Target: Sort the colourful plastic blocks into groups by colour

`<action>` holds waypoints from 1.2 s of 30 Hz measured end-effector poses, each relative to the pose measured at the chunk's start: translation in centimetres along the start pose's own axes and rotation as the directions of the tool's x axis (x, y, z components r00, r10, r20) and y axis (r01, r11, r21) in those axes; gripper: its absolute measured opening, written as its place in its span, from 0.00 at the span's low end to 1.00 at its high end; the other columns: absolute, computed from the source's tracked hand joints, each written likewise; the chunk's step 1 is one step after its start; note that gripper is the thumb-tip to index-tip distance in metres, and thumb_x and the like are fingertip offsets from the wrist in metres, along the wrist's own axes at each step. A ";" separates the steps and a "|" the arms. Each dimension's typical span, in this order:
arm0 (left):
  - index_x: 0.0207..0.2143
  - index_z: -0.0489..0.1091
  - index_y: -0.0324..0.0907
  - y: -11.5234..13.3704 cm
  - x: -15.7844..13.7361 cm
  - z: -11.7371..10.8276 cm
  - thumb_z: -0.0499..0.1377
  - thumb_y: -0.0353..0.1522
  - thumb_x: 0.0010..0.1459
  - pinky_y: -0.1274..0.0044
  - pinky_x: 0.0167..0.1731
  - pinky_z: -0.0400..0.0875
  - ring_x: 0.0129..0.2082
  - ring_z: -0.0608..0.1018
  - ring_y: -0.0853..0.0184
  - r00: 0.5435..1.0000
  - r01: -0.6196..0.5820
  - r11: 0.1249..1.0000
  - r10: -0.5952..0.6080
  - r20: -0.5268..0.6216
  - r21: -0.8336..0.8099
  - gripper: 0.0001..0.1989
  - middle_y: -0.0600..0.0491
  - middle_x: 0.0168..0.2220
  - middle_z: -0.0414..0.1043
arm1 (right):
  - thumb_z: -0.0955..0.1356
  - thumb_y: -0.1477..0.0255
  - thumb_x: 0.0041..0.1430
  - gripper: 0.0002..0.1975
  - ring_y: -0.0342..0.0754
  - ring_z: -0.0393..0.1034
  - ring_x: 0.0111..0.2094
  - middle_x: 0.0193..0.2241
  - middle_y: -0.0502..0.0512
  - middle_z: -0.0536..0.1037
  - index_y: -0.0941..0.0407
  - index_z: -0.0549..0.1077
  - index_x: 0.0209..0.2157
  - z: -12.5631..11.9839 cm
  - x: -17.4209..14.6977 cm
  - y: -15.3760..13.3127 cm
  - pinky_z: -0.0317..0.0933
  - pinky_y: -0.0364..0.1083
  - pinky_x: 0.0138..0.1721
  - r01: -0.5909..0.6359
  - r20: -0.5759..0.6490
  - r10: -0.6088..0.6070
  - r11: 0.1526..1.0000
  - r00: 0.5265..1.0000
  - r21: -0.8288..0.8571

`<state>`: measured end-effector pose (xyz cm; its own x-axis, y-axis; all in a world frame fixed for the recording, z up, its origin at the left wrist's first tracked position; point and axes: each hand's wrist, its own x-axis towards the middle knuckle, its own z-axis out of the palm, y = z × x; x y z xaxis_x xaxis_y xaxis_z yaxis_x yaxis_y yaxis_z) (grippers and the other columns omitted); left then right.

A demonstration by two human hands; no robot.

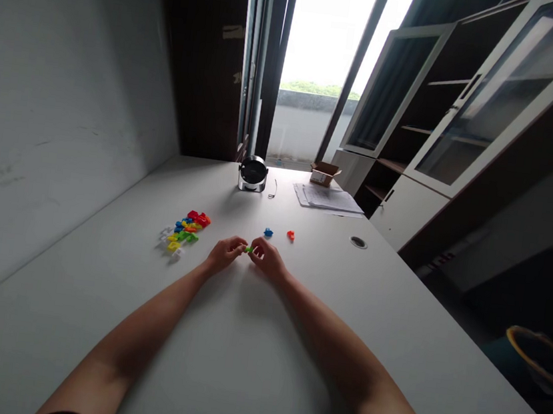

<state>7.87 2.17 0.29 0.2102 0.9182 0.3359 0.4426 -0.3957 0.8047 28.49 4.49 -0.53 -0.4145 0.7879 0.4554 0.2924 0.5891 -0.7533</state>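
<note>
Over the middle of the white table, my left hand (225, 253) and my right hand (267, 258) meet with fingertips pinched. Between them is a small green plastic piece (249, 249), partly covered by the fingers; its exact shape is too small to make out. Both hands seem to grip it, one from each side. Just beyond my right hand lie a blue piece (268, 232) and an orange piece (290, 235), apart from each other. Left of my left hand is a loose heap of small plastic pieces (184, 228) in red, orange, blue, yellow, green and white.
At the table's far end stand a round black device on a stand (253, 173), a short dark cord (273, 190), papers (330, 198) and an open cardboard box (323, 174). A round cable hole (358, 242) sits near the right edge. A wall (67, 107) borders the left.
</note>
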 end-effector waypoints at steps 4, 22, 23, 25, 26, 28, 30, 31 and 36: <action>0.46 0.75 0.42 -0.3 0.0 0.1 0.60 0.41 0.63 0.75 0.35 0.74 0.34 0.81 0.65 0.999 -0.007 0.999 0.006 -0.038 -0.034 0.15 0.49 0.40 0.81 | 0.70 0.65 0.57 0.13 0.45 0.69 0.28 0.32 0.50 0.76 0.52 0.70 0.44 0.0 0.1 0.4 0.65 0.45 0.31 -0.002 -0.002 0.002 1.000 1.000 0.005; 0.49 0.75 0.40 -0.5 0.1 0.1 0.57 0.43 0.65 0.74 0.34 0.74 0.31 0.81 0.65 0.999 0.042 0.992 -0.041 0.011 -0.116 0.18 0.48 0.36 0.81 | 0.70 0.68 0.58 0.09 0.44 0.69 0.30 0.35 0.51 0.75 0.52 0.70 0.41 0.2 0.3 1.0 0.66 0.44 0.32 0.036 -0.008 -0.036 0.999 0.999 0.022; 0.48 0.75 0.40 -0.6 0.1 0.1 0.56 0.43 0.66 0.74 0.34 0.74 0.30 0.81 0.65 0.999 0.049 0.990 -0.046 0.026 -0.134 0.19 0.48 0.35 0.81 | 0.69 0.69 0.59 0.08 0.44 0.69 0.30 0.36 0.51 0.75 0.52 0.70 0.40 0.3 0.2 0.9 0.66 0.44 0.32 0.047 -0.012 -0.047 0.999 0.999 0.007; 0.44 0.76 0.39 -0.6 0.2 0.0 0.55 0.45 0.66 0.75 0.33 0.73 0.29 0.80 0.66 0.997 0.057 0.983 -0.048 0.053 -0.172 0.19 0.48 0.33 0.81 | 0.69 0.71 0.59 0.07 0.44 0.70 0.30 0.36 0.51 0.74 0.52 0.69 0.40 0.2 0.2 0.6 0.66 0.44 0.33 0.074 -0.015 -0.075 0.997 0.997 -0.038; 0.43 0.77 0.38 -0.7 0.3 0.0 0.55 0.45 0.67 0.75 0.33 0.73 0.29 0.79 0.66 0.997 0.058 0.979 -0.047 0.063 -0.193 0.20 0.48 0.32 0.80 | 0.69 0.71 0.60 0.07 0.44 0.70 0.31 0.37 0.52 0.74 0.52 0.69 0.41 0.2 0.1 0.4 0.66 0.44 0.33 0.090 -0.014 -0.091 0.994 0.996 -0.068; 0.41 0.77 0.37 -0.7 0.4 -0.1 0.55 0.45 0.66 0.75 0.33 0.72 0.29 0.79 0.66 0.996 0.063 0.968 -0.045 0.078 -0.245 0.20 0.47 0.31 0.80 | 0.68 0.72 0.62 0.05 0.44 0.70 0.31 0.38 0.52 0.73 0.52 0.69 0.41 0.0 -0.1 0.0 0.66 0.44 0.35 0.131 0.006 -0.131 0.982 0.991 -0.137; 0.41 0.77 0.36 -0.8 0.6 -0.1 0.57 0.44 0.64 0.75 0.32 0.72 0.29 0.78 0.66 0.994 0.074 0.949 -0.046 0.098 -0.306 0.19 0.47 0.31 0.80 | 0.67 0.72 0.64 0.04 0.44 0.71 0.32 0.40 0.53 0.73 0.52 0.70 0.42 -0.3 -0.2 -0.5 0.66 0.43 0.36 0.174 0.041 -0.169 0.963 0.985 -0.207; 0.42 0.77 0.35 -0.8 0.7 -0.1 0.58 0.43 0.63 0.75 0.32 0.71 0.29 0.78 0.66 0.993 0.080 0.938 -0.045 0.110 -0.336 0.19 0.47 0.31 0.80 | 0.66 0.73 0.65 0.04 0.44 0.71 0.33 0.40 0.54 0.73 0.52 0.70 0.42 -0.3 -0.3 -0.7 0.66 0.43 0.36 0.190 0.057 -0.182 0.953 0.982 -0.234; 0.43 0.76 0.36 -0.7 0.8 -0.1 0.61 0.40 0.60 0.74 0.34 0.72 0.30 0.78 0.66 0.991 0.110 0.918 -0.071 0.116 -0.381 0.16 0.46 0.34 0.80 | 0.66 0.68 0.67 0.05 0.44 0.73 0.34 0.43 0.55 0.73 0.52 0.70 0.43 -0.5 -0.4 -1.2 0.66 0.44 0.37 0.194 0.055 -0.186 0.949 0.981 -0.250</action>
<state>7.61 3.20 0.06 0.2777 0.9353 0.2194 0.0977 -0.2547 0.9621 28.71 3.53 0.40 -0.5083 0.6538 0.5605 0.4127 0.7562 -0.5079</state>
